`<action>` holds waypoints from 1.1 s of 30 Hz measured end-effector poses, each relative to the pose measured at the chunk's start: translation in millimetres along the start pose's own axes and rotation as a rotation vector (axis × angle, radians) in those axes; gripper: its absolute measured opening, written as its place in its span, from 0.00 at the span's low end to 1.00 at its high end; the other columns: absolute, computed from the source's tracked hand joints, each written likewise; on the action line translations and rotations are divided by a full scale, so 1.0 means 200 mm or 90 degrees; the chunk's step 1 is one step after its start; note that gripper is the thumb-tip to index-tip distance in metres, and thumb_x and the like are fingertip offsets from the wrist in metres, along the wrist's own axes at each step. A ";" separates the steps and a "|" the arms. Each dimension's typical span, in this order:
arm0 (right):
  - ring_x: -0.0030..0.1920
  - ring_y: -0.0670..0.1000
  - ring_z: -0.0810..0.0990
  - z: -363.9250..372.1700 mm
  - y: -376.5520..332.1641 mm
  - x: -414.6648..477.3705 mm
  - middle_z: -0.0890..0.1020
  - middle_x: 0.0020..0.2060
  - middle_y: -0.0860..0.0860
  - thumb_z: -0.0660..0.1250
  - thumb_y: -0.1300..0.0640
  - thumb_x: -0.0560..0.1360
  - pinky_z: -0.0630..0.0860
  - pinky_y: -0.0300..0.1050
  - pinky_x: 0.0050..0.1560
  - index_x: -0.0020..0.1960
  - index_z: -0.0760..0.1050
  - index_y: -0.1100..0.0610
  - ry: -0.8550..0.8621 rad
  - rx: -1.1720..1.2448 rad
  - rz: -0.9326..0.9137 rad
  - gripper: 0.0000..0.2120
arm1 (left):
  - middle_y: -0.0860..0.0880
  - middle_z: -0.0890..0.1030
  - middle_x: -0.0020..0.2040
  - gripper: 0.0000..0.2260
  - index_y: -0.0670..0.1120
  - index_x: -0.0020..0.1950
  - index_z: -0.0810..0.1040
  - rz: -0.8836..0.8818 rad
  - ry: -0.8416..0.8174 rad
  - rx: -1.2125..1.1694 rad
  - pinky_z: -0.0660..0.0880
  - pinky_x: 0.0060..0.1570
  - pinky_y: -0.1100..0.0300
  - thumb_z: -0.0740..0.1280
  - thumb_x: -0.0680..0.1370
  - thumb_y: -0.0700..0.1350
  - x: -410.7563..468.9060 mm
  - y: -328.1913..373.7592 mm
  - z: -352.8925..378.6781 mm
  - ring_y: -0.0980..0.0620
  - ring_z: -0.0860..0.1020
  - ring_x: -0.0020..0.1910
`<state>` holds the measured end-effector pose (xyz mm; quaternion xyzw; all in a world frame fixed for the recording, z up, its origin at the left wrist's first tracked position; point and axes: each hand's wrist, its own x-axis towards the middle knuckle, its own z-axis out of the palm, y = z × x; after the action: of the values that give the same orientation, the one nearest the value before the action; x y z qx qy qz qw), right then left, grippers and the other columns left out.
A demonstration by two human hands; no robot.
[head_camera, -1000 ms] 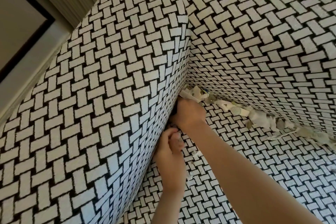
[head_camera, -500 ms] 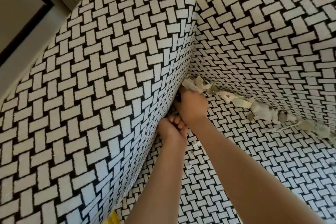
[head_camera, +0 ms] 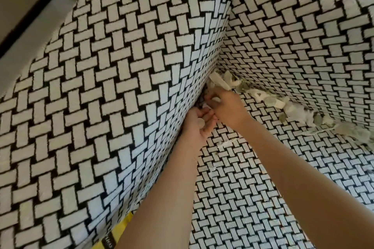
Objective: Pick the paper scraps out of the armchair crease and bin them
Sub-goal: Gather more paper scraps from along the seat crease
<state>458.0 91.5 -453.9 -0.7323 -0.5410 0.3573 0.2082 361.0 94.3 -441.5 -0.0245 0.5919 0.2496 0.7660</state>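
Torn pale paper scraps point(head_camera: 263, 95) lie heaped along the crease where the armchair seat point(head_camera: 253, 198) meets the backrest point(head_camera: 303, 36), running from the corner out to the right. My right hand point(head_camera: 226, 107) is at the corner beside the armrest point(head_camera: 121, 97), fingertips pinched on a small round scrap. My left hand point(head_camera: 197, 127) is just below it, pressed against the armrest. Its fingers curl around another round scrap, and its fingertips touch my right hand. The depth of the side crease is hidden behind both hands.
A few tiny paper bits and a thread point(head_camera: 224, 143) lie on the seat beside my left wrist. A yellow object point(head_camera: 121, 234) peeks out under the armrest at the bottom. Wall trim with a dark frame point(head_camera: 30, 6) is at top left. No bin is in view.
My left hand has loosened from a tight fist and now meets my right hand's fingertips. My right hand has drawn out of the side crease a little. The view has moved closer.
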 end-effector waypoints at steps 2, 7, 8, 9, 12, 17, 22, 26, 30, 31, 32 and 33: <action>0.48 0.51 0.77 -0.03 0.04 -0.03 0.79 0.45 0.49 0.63 0.66 0.75 0.72 0.33 0.49 0.49 0.76 0.59 0.059 0.178 0.068 0.06 | 0.46 0.81 0.27 0.13 0.41 0.40 0.74 0.001 -0.036 0.014 0.77 0.27 0.66 0.52 0.79 0.39 -0.01 0.00 0.00 0.52 0.80 0.26; 0.46 0.48 0.79 -0.10 0.00 -0.11 0.80 0.42 0.47 0.68 0.64 0.72 0.75 0.42 0.52 0.45 0.76 0.53 0.091 0.310 0.049 0.07 | 0.46 0.82 0.30 0.12 0.40 0.42 0.75 0.018 -0.052 0.029 0.77 0.26 0.67 0.54 0.79 0.41 -0.02 0.00 0.00 0.52 0.80 0.32; 0.45 0.48 0.79 -0.11 -0.02 -0.12 0.81 0.41 0.47 0.69 0.63 0.71 0.75 0.41 0.51 0.45 0.77 0.53 -0.003 0.283 0.036 0.07 | 0.47 0.81 0.27 0.11 0.41 0.41 0.75 0.023 -0.046 0.025 0.76 0.22 0.67 0.55 0.79 0.42 -0.01 0.00 0.00 0.54 0.79 0.27; 0.44 0.48 0.80 -0.13 -0.05 -0.13 0.82 0.41 0.48 0.71 0.62 0.69 0.75 0.40 0.50 0.46 0.78 0.54 -0.110 0.233 0.020 0.08 | 0.48 0.79 0.24 0.12 0.41 0.40 0.74 0.024 -0.043 0.026 0.73 0.20 0.68 0.56 0.79 0.44 -0.02 0.00 -0.01 0.56 0.78 0.23; 0.41 0.43 0.79 -0.14 -0.10 -0.11 0.82 0.41 0.49 0.72 0.62 0.68 0.74 0.29 0.44 0.52 0.78 0.56 -0.224 0.125 -0.001 0.13 | 0.50 0.80 0.25 0.14 0.43 0.39 0.75 0.008 -0.043 0.033 0.74 0.23 0.67 0.58 0.80 0.47 -0.03 0.00 -0.02 0.56 0.78 0.22; 0.39 0.53 0.81 -0.13 -0.16 -0.04 0.82 0.43 0.56 0.64 0.68 0.72 0.79 0.41 0.42 0.47 0.78 0.58 -0.092 0.197 0.119 0.09 | 0.48 0.78 0.22 0.15 0.40 0.38 0.74 0.017 -0.039 0.027 0.75 0.19 0.66 0.55 0.81 0.42 -0.05 0.01 0.01 0.55 0.78 0.20; 0.43 0.48 0.81 -0.14 -0.19 -0.06 0.83 0.45 0.54 0.67 0.67 0.71 0.75 0.32 0.42 0.50 0.79 0.59 -0.167 0.134 0.067 0.09 | 0.48 0.77 0.20 0.14 0.40 0.37 0.73 0.023 -0.004 0.058 0.72 0.16 0.66 0.57 0.81 0.41 -0.05 0.01 0.01 0.54 0.77 0.18; 0.46 0.49 0.81 -0.20 -0.18 -0.08 0.83 0.45 0.55 0.65 0.71 0.71 0.78 0.34 0.45 0.51 0.79 0.61 -0.250 0.129 0.082 0.12 | 0.46 0.79 0.23 0.13 0.40 0.39 0.74 0.018 -0.023 0.069 0.75 0.19 0.65 0.56 0.80 0.39 -0.06 0.02 -0.01 0.52 0.79 0.21; 0.36 0.52 0.77 -0.13 -0.18 -0.05 0.76 0.31 0.47 0.63 0.67 0.71 0.72 0.37 0.35 0.44 0.79 0.60 -0.080 0.057 0.058 0.07 | 0.53 0.67 0.17 0.17 0.45 0.30 0.66 0.021 0.001 0.201 0.55 0.14 0.69 0.56 0.80 0.42 -0.07 -0.07 -0.07 0.58 0.63 0.13; 0.37 0.53 0.75 -0.08 -0.18 -0.05 0.74 0.31 0.47 0.64 0.63 0.71 0.68 0.36 0.33 0.42 0.77 0.60 -0.096 -0.019 0.040 0.04 | 0.54 0.64 0.17 0.19 0.45 0.28 0.64 0.015 0.017 0.241 0.52 0.15 0.69 0.57 0.80 0.43 -0.08 -0.10 -0.10 0.58 0.60 0.13; 0.40 0.54 0.75 -0.03 -0.19 -0.05 0.74 0.34 0.49 0.65 0.59 0.71 0.66 0.38 0.33 0.43 0.76 0.59 -0.117 -0.112 0.034 0.04 | 0.54 0.62 0.16 0.19 0.45 0.28 0.62 0.007 0.029 0.257 0.51 0.15 0.69 0.56 0.80 0.43 -0.10 -0.12 -0.14 0.58 0.58 0.13; 0.44 0.55 0.76 0.03 -0.19 -0.06 0.76 0.41 0.51 0.66 0.54 0.70 0.67 0.39 0.36 0.47 0.75 0.58 -0.128 -0.203 0.039 0.09 | 0.54 0.62 0.17 0.19 0.45 0.28 0.62 0.002 0.034 0.256 0.51 0.14 0.69 0.56 0.80 0.43 -0.11 -0.14 -0.18 0.58 0.57 0.13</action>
<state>427.6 92.6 -427.2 -0.7328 -0.5862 0.3447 0.0231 336.6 49.9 -439.3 0.1236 0.6498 0.1267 0.7392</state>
